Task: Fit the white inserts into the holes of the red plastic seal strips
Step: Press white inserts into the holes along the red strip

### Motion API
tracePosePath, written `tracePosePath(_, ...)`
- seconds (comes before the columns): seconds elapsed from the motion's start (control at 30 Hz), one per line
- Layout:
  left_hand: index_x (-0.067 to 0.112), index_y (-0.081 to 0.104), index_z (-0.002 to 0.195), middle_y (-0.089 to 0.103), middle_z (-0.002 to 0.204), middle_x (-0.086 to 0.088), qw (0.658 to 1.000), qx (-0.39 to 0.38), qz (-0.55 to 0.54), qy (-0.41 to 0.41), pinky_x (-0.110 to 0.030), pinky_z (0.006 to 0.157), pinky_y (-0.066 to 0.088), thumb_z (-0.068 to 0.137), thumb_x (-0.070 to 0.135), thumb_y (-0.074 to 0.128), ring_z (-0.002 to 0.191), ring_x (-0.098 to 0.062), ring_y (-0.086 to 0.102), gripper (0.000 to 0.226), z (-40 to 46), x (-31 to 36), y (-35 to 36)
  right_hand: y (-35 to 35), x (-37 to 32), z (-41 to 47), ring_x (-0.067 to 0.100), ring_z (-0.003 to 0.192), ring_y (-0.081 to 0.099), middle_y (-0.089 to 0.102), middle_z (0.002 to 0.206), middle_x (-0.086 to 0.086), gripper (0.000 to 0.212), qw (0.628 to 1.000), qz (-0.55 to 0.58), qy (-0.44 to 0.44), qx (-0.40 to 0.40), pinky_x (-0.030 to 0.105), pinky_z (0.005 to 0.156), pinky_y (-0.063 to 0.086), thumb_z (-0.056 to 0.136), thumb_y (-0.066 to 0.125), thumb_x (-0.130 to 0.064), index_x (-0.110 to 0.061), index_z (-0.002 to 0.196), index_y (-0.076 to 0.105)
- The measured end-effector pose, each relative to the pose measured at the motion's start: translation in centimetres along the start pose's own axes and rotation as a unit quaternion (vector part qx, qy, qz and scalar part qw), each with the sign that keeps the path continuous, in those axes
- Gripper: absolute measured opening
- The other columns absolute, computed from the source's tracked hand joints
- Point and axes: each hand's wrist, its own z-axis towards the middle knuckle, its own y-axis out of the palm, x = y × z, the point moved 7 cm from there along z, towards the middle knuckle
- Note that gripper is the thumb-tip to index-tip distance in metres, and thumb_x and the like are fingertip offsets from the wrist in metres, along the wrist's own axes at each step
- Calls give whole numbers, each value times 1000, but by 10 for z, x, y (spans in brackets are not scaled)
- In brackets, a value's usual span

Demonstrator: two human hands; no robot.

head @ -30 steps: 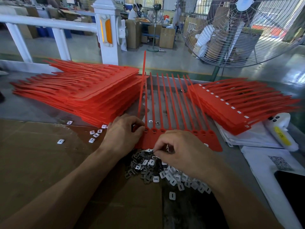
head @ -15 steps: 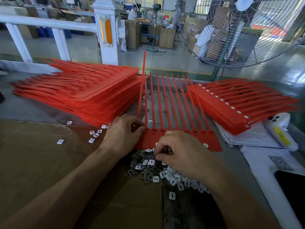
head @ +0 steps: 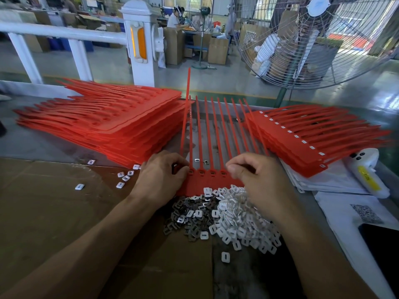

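Note:
A red seal strip sheet (head: 211, 180) lies flat in front of me, its thin tails pointing away and empty slots showing in its heads. My left hand (head: 162, 175) pinches the sheet's left end. My right hand (head: 252, 178) hovers over the heads on the right with thumb and forefinger pinched together on a white insert that the fingers mostly hide. Just below the sheet is a pile of white inserts (head: 237, 219), with darker metal clips (head: 185, 212) mixed in on its left.
A tall stack of red strips (head: 112, 128) sits at the left and a stack with inserts fitted (head: 302, 134) at the right. Loose inserts (head: 125, 178) dot the cardboard (head: 54, 212). At the right lie a white handheld device (head: 367, 175), papers (head: 345, 212) and a phone (head: 382, 240).
My right hand has lifted out of the insert pile and moved up and right over the strip's heads. My left hand keeps its hold on the strip's left end.

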Motion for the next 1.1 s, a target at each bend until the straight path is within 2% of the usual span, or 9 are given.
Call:
tracePosePath(0.1,37,72,98,59,101,16,1000,1,-1,2,-49,100,46,93,35,68,103,-12,56,7,0,-1,0,-20,31,7,3,82,69,74,85,-18,20,996,12,70,50,21,74,54,101,63,-22,-36,95,76)
tracePosePath(0.17,38,72,98,59,101,17,1000,1,1,2,-49,100,46,93,36,68,104,-12,56,7,0,-1,1,-30,50,10,3,89,68,74,88,-13,23,992,6,104,68,27,80,52,102,61,-17,-33,98,76)
tracePosePath(0.3,39,71,99,60,104,16,1000,-3,1,1,-49,101,45,93,37,67,107,-13,55,7,0,-1,2,-44,73,12,8,90,67,74,88,-10,24,985,-6,137,104,28,77,50,99,62,-12,-32,92,74)
tracePosePath(0.43,40,71,98,60,104,16,1000,0,0,1,-49,101,45,93,37,67,107,-12,55,7,0,-2,2,-55,79,13,-1,83,62,71,86,-15,15,978,-52,135,150,19,66,41,94,71,-17,-30,87,74)
tracePosePath(0.7,39,71,98,57,101,20,1000,1,-3,6,-50,101,45,93,36,67,105,-10,55,7,0,-2,2,-53,85,18,-6,79,56,66,83,-20,15,979,-98,123,128,14,64,36,95,70,-13,-25,87,75)
tracePosePath(0.97,39,72,99,59,104,16,1000,-1,-1,3,-50,101,46,94,37,67,105,-12,56,8,0,-3,2,-49,92,23,-4,80,58,68,86,-16,14,978,-96,131,132,17,64,39,97,68,-18,-27,88,75)
tracePosePath(1.1,39,71,100,58,103,17,1000,-1,3,4,-50,102,45,94,37,67,107,-12,55,8,0,-3,2,-47,92,23,0,81,61,69,86,-15,15,976,-102,136,138,23,64,42,96,67,-19,-29,86,74)
